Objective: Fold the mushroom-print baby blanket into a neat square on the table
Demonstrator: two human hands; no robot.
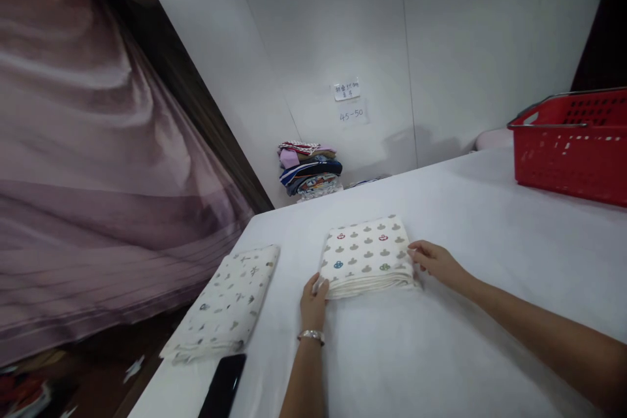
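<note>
A white folded cloth point(368, 251) with grey mushroom-like prints and a few coloured ones lies on the white table, its layered edge facing me. My left hand point(314, 299), with a silver bracelet at the wrist, grips its near left corner between thumb and fingers. At the right edge, my right hand point(434, 258) pinches the cloth, fingertips against the side of the layers. To the left lies a second folded cloth point(228, 304), white with small dark prints, which neither hand touches.
A black phone point(223, 386) lies at the table's near left. The red basket point(571, 150) stands at the right. Several folded fabrics point(311, 168) are stacked by the wall, below handwritten paper labels point(351, 111). A pinkish curtain point(98, 163) hangs along the left.
</note>
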